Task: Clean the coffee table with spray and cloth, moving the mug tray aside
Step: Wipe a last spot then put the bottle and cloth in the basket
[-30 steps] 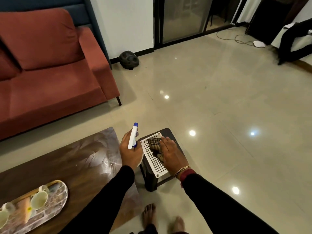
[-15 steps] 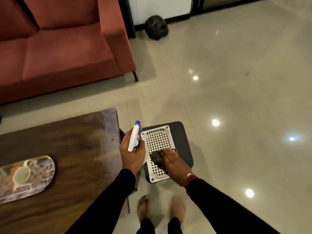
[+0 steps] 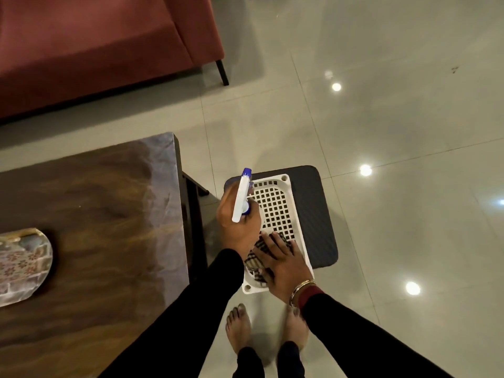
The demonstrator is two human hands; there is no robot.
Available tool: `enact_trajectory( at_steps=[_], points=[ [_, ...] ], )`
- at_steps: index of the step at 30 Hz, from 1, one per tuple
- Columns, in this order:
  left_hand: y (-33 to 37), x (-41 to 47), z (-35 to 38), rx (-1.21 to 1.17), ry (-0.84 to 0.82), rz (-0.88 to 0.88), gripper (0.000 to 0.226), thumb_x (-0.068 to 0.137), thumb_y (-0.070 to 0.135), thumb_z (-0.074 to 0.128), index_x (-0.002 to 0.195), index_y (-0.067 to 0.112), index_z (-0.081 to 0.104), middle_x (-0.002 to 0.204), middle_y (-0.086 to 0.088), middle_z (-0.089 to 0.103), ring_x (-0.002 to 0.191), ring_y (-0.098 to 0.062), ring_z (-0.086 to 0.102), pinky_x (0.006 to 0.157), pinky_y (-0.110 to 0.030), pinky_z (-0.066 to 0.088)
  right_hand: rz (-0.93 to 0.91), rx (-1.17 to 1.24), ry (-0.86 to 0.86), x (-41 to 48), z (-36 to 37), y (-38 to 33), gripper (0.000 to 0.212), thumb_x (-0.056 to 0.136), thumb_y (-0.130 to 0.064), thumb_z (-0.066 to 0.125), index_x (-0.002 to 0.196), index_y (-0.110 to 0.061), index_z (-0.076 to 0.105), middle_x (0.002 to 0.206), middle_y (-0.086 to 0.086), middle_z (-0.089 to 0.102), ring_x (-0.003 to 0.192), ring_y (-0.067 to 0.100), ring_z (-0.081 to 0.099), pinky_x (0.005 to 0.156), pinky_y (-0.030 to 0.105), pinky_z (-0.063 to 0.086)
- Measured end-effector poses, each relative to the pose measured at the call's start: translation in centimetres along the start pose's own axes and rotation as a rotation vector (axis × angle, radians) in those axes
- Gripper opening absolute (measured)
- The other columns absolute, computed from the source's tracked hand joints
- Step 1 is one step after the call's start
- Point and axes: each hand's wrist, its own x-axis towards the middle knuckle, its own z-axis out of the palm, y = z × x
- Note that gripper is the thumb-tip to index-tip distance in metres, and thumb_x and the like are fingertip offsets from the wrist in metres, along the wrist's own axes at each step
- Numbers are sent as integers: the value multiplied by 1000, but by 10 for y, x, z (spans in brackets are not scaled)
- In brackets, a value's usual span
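Note:
My left hand (image 3: 238, 227) is shut on a white spray bottle (image 3: 241, 197) with a blue nozzle, held over the left rim of a white perforated basket (image 3: 281, 205). In the near end of that basket, my right hand (image 3: 283, 266) lies on a checked cloth (image 3: 255, 259), fingers closing over it. The basket rests on a small dark stool (image 3: 316, 214). To the left is the brown coffee table (image 3: 109, 214). The patterned mug tray (image 3: 21, 264) lies at the table's left, cut off by the frame edge; no mugs show.
A red sofa (image 3: 95, 45) stands behind the table, with one dark leg (image 3: 222, 72) on the glossy tiled floor (image 3: 381, 105). My bare feet (image 3: 240, 327) stand just before the stool. Ceiling lights reflect on the tiles.
The view has tilted down and come closer. My right hand slid with the cloth toward the basket's near end. The tray has shifted out past the left edge, hiding the mugs.

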Motion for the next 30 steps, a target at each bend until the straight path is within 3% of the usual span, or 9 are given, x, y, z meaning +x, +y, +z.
enact_trajectory(
  at_steps=[3,8,13,15,19,22,25,27,30],
  points=[
    [-6,13,15,-17,-22,-3,47,87,-11,62,130,7,64,122,-6,70,113,-17,67,96,-22,54,4,-52,23,1,6,1,64,96,-55,37,157,-47,22,173,-2,8,159,25,5,123,60,4],
    [-19,32,32,-32,-69,25,59,86,-6,62,131,34,61,123,12,71,118,-22,66,105,-47,53,76,-72,60,6,8,-2,69,93,-47,37,159,-44,21,173,4,8,158,31,9,122,64,13],
    [-28,37,42,-41,-76,55,47,86,-11,62,129,8,65,121,1,71,113,-11,66,101,-20,50,7,-21,145,16,3,-10,71,92,-36,52,157,-42,24,171,4,12,157,37,6,122,62,15],
    [-32,39,43,-32,-86,89,47,85,-11,61,128,7,66,121,-1,72,113,-14,66,101,-19,48,-32,-29,151,18,4,-12,70,90,-34,57,153,-42,29,170,2,17,157,36,9,121,64,15],
    [-37,44,46,-37,-119,111,46,86,-8,60,131,5,64,122,-4,71,112,-22,68,101,-33,55,-40,11,67,19,9,-3,71,91,-31,56,152,-46,23,172,-5,8,158,31,1,120,70,12],
    [-38,42,47,-6,-120,144,42,88,-5,64,130,4,64,120,-6,72,112,-19,68,101,-22,51,-54,27,37,19,7,0,77,88,-25,56,152,-49,21,172,-10,0,158,28,-8,121,68,1],
    [-44,36,43,-21,-103,125,47,88,0,73,133,6,61,124,-6,70,119,-2,59,102,-10,42,-63,30,30,19,3,1,77,89,-23,52,152,-50,17,172,-10,-2,154,23,-18,121,65,-5],
    [-49,33,41,-18,-116,102,56,88,6,78,139,10,56,128,-3,68,122,-3,57,106,-18,46,-82,14,-10,19,-1,3,76,94,-23,50,154,-50,13,172,-11,-6,151,20,-25,120,63,-9],
    [-57,34,37,-1,-123,96,61,88,18,82,142,14,53,132,2,65,125,-15,58,108,-43,50,-161,-18,-15,24,-9,11,76,95,-23,51,156,-49,14,172,-9,-3,151,22,-21,116,61,-11]
  ],
)
